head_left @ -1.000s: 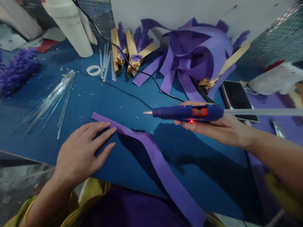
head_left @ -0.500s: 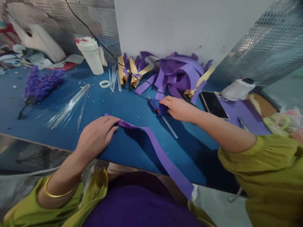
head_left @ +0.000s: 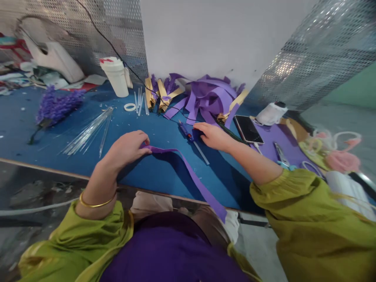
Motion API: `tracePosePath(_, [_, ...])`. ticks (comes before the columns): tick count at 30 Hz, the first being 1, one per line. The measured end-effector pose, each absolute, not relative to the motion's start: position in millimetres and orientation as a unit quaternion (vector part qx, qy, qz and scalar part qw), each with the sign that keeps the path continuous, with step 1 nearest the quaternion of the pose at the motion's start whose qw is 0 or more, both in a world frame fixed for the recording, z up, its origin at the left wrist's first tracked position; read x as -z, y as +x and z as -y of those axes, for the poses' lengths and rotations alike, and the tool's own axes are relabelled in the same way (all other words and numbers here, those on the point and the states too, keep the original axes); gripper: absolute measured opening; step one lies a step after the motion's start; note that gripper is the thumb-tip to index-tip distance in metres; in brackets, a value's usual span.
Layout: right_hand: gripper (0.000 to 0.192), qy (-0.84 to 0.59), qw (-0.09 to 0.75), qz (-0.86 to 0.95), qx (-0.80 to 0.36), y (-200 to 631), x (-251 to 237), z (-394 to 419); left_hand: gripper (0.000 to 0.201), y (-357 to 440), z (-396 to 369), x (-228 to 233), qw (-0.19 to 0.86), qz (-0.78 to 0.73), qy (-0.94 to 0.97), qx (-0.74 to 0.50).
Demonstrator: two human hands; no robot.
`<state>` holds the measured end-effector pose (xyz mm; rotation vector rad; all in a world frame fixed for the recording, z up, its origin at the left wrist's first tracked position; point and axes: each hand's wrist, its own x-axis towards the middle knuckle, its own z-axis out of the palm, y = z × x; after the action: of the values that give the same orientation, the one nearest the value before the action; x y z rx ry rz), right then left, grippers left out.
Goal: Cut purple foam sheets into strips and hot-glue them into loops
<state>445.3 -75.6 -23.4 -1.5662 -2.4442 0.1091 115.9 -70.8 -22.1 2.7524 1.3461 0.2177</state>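
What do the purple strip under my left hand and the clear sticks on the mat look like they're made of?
The purple strip looks like thin matte foam sheet or felt: it bends softly off the table edge without creasing and shows no shine. The clear sticks look like glossy transparent plastic, judging by their see-through, light-catching look; glass can't be ruled out.

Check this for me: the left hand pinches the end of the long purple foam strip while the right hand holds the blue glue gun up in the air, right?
Not quite. In the head view the right hand rests by the blue glue gun, which lies on the blue table. The left hand does pinch the long purple foam strip.
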Motion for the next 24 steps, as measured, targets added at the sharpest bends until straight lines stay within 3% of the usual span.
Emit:
tracePosePath(4, [0.038,-0.593,0.233,0.759,-0.137,409.6,13.1,115.3,0.015,116.9,77.2,16.8,0.058,-0.460,0.883,-0.069])
tracePosePath(6, [0.067,-0.600,0.194,0.735,-0.251,388.4,6.2,140.1,0.013,116.7,83.4,14.4,0.079,-0.469,0.876,-0.074])
tracePosePath(8, [0.096,-0.611,0.159,0.731,-0.259,371.6,3.2,158.7,0.013,116.3,90.0,11.5,0.104,-0.473,0.870,-0.086])
tracePosePath(10, [0.103,-0.625,0.158,0.731,-0.224,361.9,5.0,167.4,0.014,115.8,95.7,7.8,0.134,-0.467,0.867,-0.107])
tracePosePath(14, [0.062,-0.600,0.276,0.713,-0.234,362.2,12.2,165.6,0.020,114.0,104.0,-0.4,0.173,-0.453,0.862,-0.148])
tracePosePath(17, [0.048,-0.538,0.353,0.708,-0.293,371.7,7.3,167.8,0.020,113.9,110.5,-3.9,0.201,-0.444,0.856,-0.174])
tracePosePath(20, [0.044,-0.505,0.360,0.720,-0.312,381.3,-5.4,182.2,0.017,117.3,119.2,-2.3,0.259,-0.421,0.846,-0.198])
tracePosePath(24, [0.015,-0.512,0.357,0.740,-0.250,388.9,-16.1,208.1,0.014,124.9,130.6,5.0,0.294,-0.377,0.850,-0.222])
